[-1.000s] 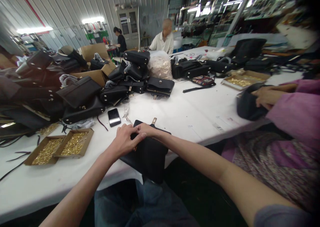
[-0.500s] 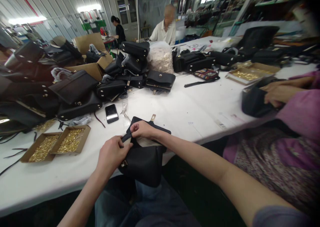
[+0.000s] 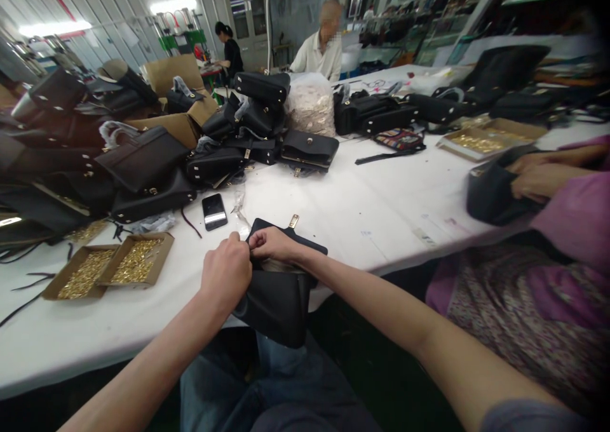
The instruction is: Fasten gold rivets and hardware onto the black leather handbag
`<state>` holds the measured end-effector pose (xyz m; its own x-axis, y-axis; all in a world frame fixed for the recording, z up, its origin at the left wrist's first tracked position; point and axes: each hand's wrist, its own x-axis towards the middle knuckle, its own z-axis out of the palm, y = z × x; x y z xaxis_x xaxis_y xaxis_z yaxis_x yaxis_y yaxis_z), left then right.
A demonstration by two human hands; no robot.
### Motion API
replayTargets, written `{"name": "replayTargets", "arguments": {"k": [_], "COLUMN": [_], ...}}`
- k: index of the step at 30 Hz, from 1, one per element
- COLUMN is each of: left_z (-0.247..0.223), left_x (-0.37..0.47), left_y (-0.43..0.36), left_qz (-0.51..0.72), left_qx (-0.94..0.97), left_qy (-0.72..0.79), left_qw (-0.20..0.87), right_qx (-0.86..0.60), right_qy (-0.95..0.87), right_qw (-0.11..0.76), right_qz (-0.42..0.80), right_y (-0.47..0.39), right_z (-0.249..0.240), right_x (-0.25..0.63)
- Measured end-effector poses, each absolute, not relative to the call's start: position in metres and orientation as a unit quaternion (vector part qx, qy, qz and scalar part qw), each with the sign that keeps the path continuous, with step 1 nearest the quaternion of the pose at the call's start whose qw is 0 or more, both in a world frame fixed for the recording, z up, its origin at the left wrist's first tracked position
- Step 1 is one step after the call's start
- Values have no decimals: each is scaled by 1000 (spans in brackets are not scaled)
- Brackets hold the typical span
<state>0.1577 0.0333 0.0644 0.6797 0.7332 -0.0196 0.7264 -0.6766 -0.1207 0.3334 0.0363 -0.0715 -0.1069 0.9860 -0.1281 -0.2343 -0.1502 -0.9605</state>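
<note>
Counted one black bag [image 3: 281, 302], overhanging the near edge of the white table [image 3: 343, 209], with one flap [image 3: 311, 242] laid back and one gold clasp plate [image 3: 294, 220]. Found left hand [image 3: 226, 267] closed on the bag's left side and right hand [image 3: 272, 243] curled, pinching the bag just beside; cannot tell exact part. Logged, further left, one phone [image 3: 214, 209] and two cardboard boxes [image 3: 161, 262] of gold fittings [image 3: 136, 260].

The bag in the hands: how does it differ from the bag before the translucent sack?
Left hand and right hand hold the near bag; the far bag is untouched. The near bag overhangs the table edge; the far bag does not. Both are black with gold-coloured fittings.
</note>
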Motion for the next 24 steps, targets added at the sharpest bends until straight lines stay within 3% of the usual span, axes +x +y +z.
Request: {"name": "replayTargets", "arguments": {"k": [11,18,24], "left_z": [32,15,4], "left_x": [142,140,140], "left_y": [47,80,79], "left_qz": [-20,-73,-102], "left_qx": [-889,-876,-850], "left_qy": [-456,-432,-468], "left_qw": [-31,-200,-220], "right_qx": [-433,-453,-467], "right_qy": [-426,-412,-376], "right_qw": [506,504,501], "right_qz": [612,609,624], "right_y": [37,36,39], "right_z": [-76,-76,-73], "right_x": [332,331,330]}}
